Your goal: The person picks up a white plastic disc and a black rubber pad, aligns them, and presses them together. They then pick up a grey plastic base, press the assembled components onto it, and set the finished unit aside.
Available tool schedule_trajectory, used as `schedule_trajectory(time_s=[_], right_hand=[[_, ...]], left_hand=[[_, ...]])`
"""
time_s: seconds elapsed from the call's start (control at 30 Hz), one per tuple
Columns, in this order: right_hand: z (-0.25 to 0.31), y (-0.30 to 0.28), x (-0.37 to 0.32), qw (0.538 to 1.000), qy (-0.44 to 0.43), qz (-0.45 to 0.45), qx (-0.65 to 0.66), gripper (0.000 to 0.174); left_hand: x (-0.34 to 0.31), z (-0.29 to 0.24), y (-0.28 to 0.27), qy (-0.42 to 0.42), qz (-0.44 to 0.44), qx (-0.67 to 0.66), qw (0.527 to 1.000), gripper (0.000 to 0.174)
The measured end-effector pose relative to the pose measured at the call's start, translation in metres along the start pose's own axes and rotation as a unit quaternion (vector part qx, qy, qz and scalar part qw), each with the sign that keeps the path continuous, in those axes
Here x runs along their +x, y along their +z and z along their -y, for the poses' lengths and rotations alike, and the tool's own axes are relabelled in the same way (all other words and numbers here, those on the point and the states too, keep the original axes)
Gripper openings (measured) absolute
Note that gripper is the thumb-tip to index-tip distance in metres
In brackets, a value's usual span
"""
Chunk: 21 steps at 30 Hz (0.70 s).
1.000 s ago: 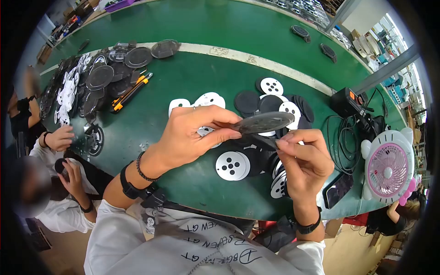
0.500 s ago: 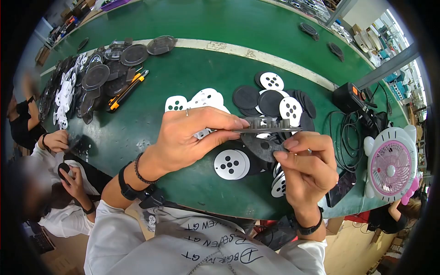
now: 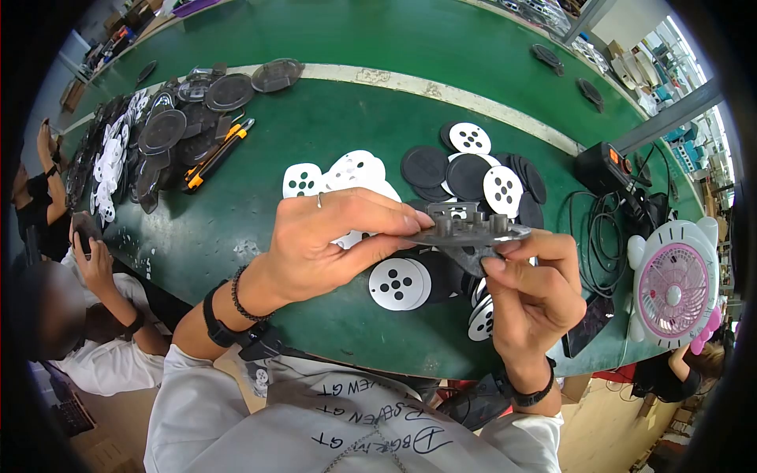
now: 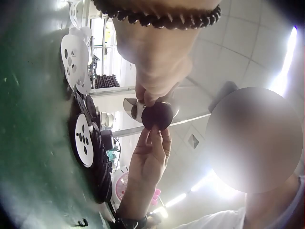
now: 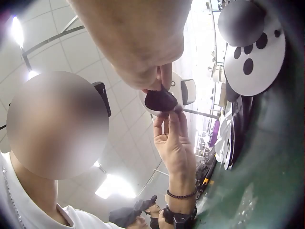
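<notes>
Between both hands, over the table, is a smoky clear plastic round part (image 3: 477,234) with short posts standing up from it. My left hand (image 3: 339,236) pinches its left edge between thumb and fingers. Just under the plastic part, a dark round pad (image 3: 465,258) is pinched at its right edge by my right hand (image 3: 540,284). In the left wrist view the dark pad (image 4: 158,116) covers much of the plastic part. The right wrist view shows the pad (image 5: 160,100) bent, with fingertips of both hands at its edges.
Below the hands lie white discs with holes (image 3: 394,284) and black discs (image 3: 423,167). Plastic parts (image 3: 163,132) are heaped at left beside an orange cutter (image 3: 219,155). At right are a fan (image 3: 673,288), a phone (image 3: 589,325) and cables (image 3: 597,232). Another person (image 3: 102,315) sits at left.
The plastic part has tipped from showing its flat face to nearly level, posts up. Both hands have shifted slightly right. The person at left has raised a hand with a dark object.
</notes>
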State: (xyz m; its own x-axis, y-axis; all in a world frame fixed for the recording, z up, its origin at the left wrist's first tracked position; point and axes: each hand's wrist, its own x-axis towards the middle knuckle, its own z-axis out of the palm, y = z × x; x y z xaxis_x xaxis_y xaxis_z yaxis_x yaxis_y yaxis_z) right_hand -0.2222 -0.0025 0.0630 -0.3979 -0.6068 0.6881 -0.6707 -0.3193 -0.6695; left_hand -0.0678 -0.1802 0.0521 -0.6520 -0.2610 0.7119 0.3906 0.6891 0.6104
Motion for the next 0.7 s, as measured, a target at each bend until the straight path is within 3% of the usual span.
schedule_trajectory(time_s=[0.13,0.2,0.23,0.33,0.4,0.5,0.7], right_hand=[[0.002,0.003,-0.002,0.999,0.03,-0.008,-0.011,0.022],[0.007,0.005,-0.002,0.993,0.113,-0.034,-0.017,0.019],[0.006,0.004,-0.003,0.993,0.114,-0.034,-0.018,0.019],[0.002,0.003,-0.004,0.996,0.084,0.003,-0.012,0.03],[0.007,0.009,-0.002,0.978,0.172,-0.065,0.098,0.043],[0.002,0.007,-0.004,0.974,0.173,-0.077,0.125,0.049],[0.0,0.006,-0.004,0.975,0.182,-0.077,0.098,0.042]], left_hand=[[-0.002,-0.007,0.002,-0.037,0.007,-0.014,0.999,0.023],[-0.004,-0.008,0.004,-0.071,-0.005,-0.007,0.997,0.021],[-0.005,-0.009,0.005,-0.071,-0.004,-0.008,0.997,0.021],[-0.008,-0.008,0.007,-0.122,-0.02,-0.041,0.992,0.02],[-0.01,-0.007,0.01,-0.15,-0.028,-0.076,0.985,0.019],[-0.013,-0.008,0.013,-0.18,-0.025,-0.103,0.978,0.019],[-0.013,-0.01,0.016,-0.194,-0.013,-0.117,0.974,0.019]])
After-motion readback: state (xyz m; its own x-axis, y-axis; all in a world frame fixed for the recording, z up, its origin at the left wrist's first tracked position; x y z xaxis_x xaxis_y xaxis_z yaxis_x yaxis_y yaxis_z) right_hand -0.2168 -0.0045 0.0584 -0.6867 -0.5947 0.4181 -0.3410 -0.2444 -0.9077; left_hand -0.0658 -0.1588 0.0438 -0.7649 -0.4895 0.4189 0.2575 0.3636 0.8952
